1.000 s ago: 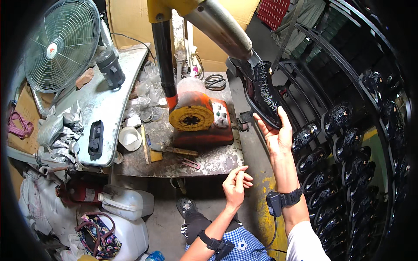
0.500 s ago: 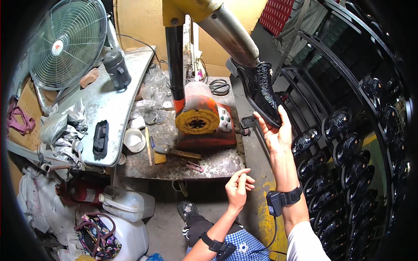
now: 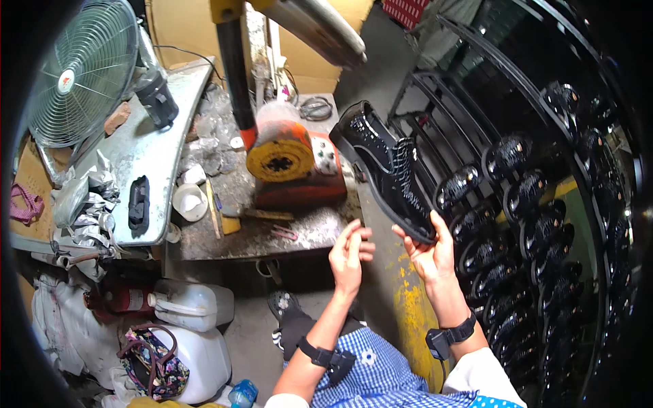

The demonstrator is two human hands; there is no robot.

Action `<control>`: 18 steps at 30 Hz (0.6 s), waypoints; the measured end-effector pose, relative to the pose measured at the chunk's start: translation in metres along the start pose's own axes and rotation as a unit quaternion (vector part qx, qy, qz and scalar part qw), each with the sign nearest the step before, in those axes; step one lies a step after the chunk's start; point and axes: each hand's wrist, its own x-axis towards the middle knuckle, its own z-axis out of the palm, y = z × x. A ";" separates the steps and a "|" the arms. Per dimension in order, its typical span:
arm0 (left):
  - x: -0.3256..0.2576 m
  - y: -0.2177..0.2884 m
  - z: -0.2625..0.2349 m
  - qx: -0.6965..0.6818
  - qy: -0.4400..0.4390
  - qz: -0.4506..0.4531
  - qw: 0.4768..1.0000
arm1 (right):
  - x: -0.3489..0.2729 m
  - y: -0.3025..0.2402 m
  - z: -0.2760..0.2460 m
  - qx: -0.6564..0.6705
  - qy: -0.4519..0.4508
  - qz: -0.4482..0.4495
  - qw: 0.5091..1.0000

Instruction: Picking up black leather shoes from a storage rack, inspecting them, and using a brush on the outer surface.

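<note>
Head view: one glossy black shoe with a textured upper and a thick black sole (image 3: pixel 377 166) is held out to the right of the worn, paint-flecked metal surface (image 3: pixel 313 239), slanted with its heel up and its toe down. Its toe is gripped between the thumb and fingers of the right hand (image 3: pixel 432 260), whose palm is turned upward. The left hand (image 3: pixel 347 257) is raised near the surface's front edge, its fingers loosely bent and grasping nothing. Two black wrist straps are worn, one on each arm (image 3: pixel 320 355) (image 3: pixel 456 333). The shoe is kept apart from one angled steel tube (image 3: pixel 320 30). One red-orange machine base (image 3: pixel 299 196) and one white round bowl (image 3: pixel 190 218) are borne by the surface. Many black shoes (image 3: pixel 507 156), too crowded to be counted, are racked at right.
</note>
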 end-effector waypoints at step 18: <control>-0.102 0.023 0.061 -0.016 -0.166 -0.107 0.980 | -0.162 0.027 -0.082 0.078 0.020 0.027 0.996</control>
